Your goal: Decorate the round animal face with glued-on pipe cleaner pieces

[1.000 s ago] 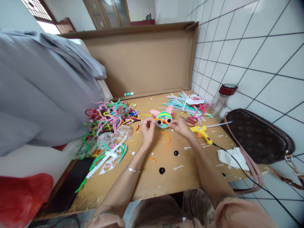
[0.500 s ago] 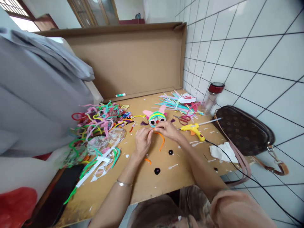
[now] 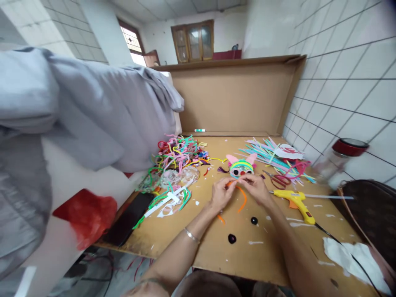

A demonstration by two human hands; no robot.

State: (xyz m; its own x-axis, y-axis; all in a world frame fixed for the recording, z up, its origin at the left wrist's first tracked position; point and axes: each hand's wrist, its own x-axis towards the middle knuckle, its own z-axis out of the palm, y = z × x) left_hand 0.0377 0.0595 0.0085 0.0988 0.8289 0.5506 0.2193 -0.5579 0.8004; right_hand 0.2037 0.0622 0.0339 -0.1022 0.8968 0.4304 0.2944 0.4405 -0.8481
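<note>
Two bare hands meet at the fingertips. The left hand (image 3: 222, 194) is closed in a pinch on an orange strip (image 3: 229, 184); the right hand (image 3: 254, 187) pinches it too, their grips nearly touching. Fingers cover much of the strip; the part that shows runs roughly left to right, from one grip toward the other.

Just beyond the grips, on the far side, a small craft face (image 3: 241, 165) with pink ears lies on the counter (image 3: 213, 253). Its ears point away from the person, and the right hand is the nearer, its fingertips by the face's lower edge.

Just on the near side of the grips is a curved orange piece (image 3: 244, 200); nearer the person are two black beads (image 3: 254, 220). Right of the right hand lies a yellow glue gun (image 3: 293, 199), with red-handled scissors (image 3: 281, 180) beyond it. Left of the left grip spreads a tangle of colored stems (image 3: 177, 156).
</note>
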